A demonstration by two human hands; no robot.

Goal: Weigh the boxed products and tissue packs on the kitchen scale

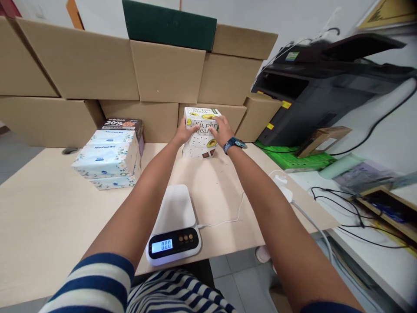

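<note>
At the back of the table (215,187) stands a stack of white cartons, the upper one a Super Meal box (203,125) printed with avocados. My left hand (185,131) grips its left side, with the thumb across the front. On the right side, my right hand (224,130), below a dark patterned wristband, holds the same box. Beneath it sits another white carton (197,152) with avocado and chocolate pictures. Whether the two cartons touch is hard to tell. Between my forearms lies a white digital scale (176,204), its lit display reading 0.00.
Tissue packs (109,158) are stacked at left, with a dark brown carton (125,124) behind them. Cardboard boxes (167,71) form a wall along the back. A black printer (302,82) stands at right. A white cable (224,222) runs from the scale towards a power strip (286,193).
</note>
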